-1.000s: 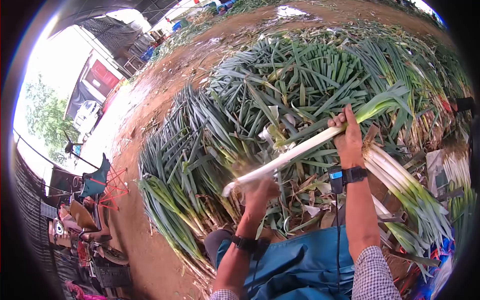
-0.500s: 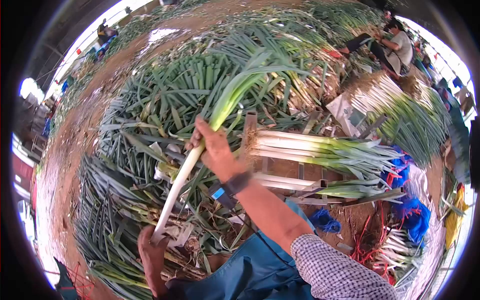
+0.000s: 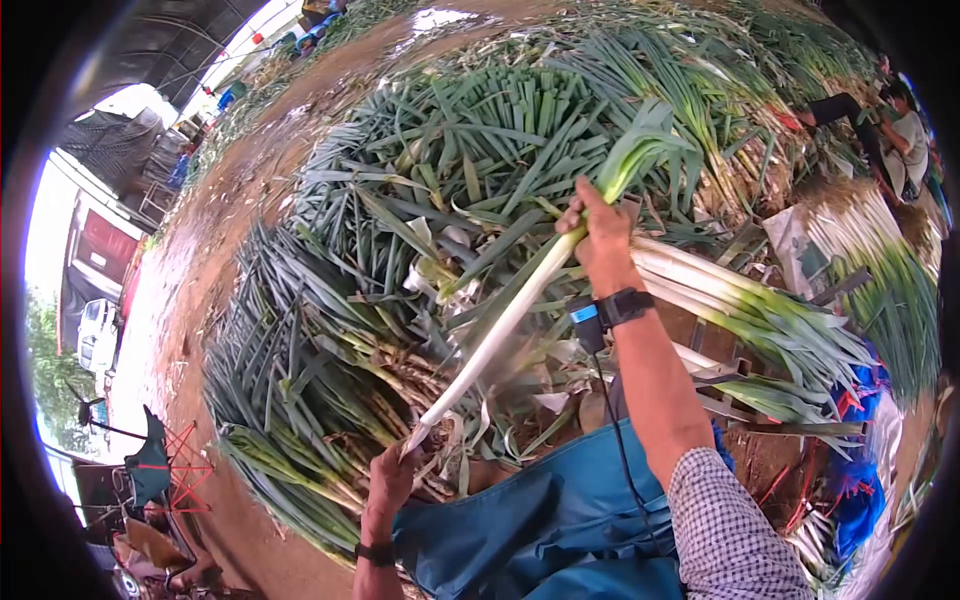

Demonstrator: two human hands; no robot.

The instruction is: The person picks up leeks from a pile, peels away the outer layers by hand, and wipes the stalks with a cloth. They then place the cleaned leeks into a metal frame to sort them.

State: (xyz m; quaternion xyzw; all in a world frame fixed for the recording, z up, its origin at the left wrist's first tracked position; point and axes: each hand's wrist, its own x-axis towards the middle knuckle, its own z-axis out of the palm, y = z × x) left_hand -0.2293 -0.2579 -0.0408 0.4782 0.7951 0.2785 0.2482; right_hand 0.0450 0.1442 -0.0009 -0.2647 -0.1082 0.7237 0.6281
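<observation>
A long leek (image 3: 510, 315) with a white stalk and green top runs diagonally in front of me. My right hand (image 3: 600, 240) grips it high up, where white turns to green. My left hand (image 3: 390, 480) holds the root end low down, near my blue apron (image 3: 540, 530). Both wrists carry black bands. Below the leek lies a big heap of untrimmed leeks (image 3: 420, 200) with dark green leaves.
Cleaned leeks (image 3: 760, 315) lie stacked on a metal frame at my right. Another pile of trimmed leeks (image 3: 890, 290) sits further right, beside a seated person (image 3: 900, 130). Bare brown earth (image 3: 230, 210) runs along the left, with a folding chair (image 3: 155, 465) and a vehicle beyond.
The view has swung back to the left. My right hand still holds the leek's upper part and my left hand has stayed at the root end, lower in the frame.
</observation>
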